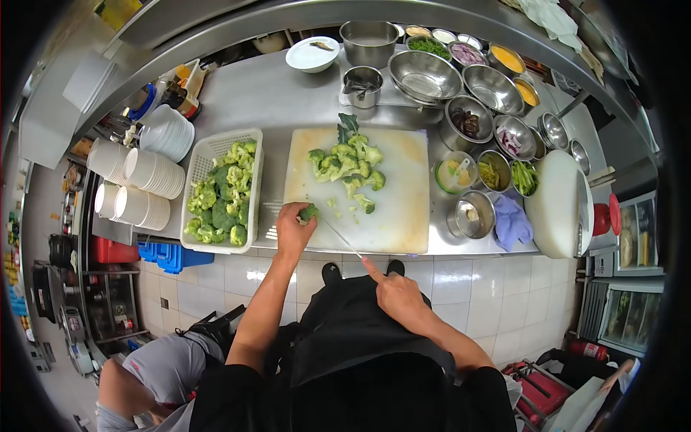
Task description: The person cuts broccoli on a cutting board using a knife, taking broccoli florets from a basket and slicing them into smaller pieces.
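Note:
My left hand (294,230) pinches a broccoli floret (309,212) at the left front edge of the white cutting board (403,209). In my right hand (400,294) is a knife (343,238), its handle mostly hidden by the fingers and the index finger stretched toward the blade. The blade slants over the board's front edge, its tip close to the floret. A heap of cut broccoli (345,160) lies farther back on the board, with small pieces scattered in front of it. Left of the board, a white plastic basket (209,150) holds more broccoli (234,191).
Stacked white bowls (153,173) stand at the far left. To the right are steel bowls (491,88) with ingredients, a purple cloth (512,222) and a round white board (556,205). A steel shelf edge (288,20) crosses above. Another person (169,363) is behind on the left.

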`<state>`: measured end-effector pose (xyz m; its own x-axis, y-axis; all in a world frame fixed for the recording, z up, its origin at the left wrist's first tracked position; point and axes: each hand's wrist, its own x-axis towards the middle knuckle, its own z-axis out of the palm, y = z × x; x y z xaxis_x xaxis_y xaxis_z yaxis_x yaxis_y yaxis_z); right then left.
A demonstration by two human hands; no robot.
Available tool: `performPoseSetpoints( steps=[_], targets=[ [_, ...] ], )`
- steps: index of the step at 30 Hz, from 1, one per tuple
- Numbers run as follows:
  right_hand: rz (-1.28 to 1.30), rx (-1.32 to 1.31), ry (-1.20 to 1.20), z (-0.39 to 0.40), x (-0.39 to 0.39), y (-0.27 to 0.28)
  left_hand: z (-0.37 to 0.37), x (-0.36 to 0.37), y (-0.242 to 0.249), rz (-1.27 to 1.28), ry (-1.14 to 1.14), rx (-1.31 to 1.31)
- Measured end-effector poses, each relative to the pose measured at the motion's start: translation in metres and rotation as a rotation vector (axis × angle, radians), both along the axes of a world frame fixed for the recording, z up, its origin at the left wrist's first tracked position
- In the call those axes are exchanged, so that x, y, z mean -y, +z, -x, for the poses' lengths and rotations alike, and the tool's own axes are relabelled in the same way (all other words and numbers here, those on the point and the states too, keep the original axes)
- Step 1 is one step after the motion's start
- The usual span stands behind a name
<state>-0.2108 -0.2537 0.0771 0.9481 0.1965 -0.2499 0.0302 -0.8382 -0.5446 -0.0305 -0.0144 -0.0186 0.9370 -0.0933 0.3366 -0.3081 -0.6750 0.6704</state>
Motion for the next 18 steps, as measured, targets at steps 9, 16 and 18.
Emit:
performPoseSetpoints(
  steps=[9, 16, 18],
  targets=[
    [-0.193, -0.190, -0.101, -0.007, -0.002, -0.035, 0.026, -0.010, -0.017, 0.043, 0.110, -0.103],
    [-0.268, -0.173, -0.069, -0.009, -0.002, -0.073, 0.023, -0.015, -0.014, 0.069, 0.113, -0.151],
    [-0.382, -0.189, -0.080, -0.008, 0.004, -0.085, 0.013, -0.035, -0.002, 0.128, 0.126, -0.200]
  ],
)
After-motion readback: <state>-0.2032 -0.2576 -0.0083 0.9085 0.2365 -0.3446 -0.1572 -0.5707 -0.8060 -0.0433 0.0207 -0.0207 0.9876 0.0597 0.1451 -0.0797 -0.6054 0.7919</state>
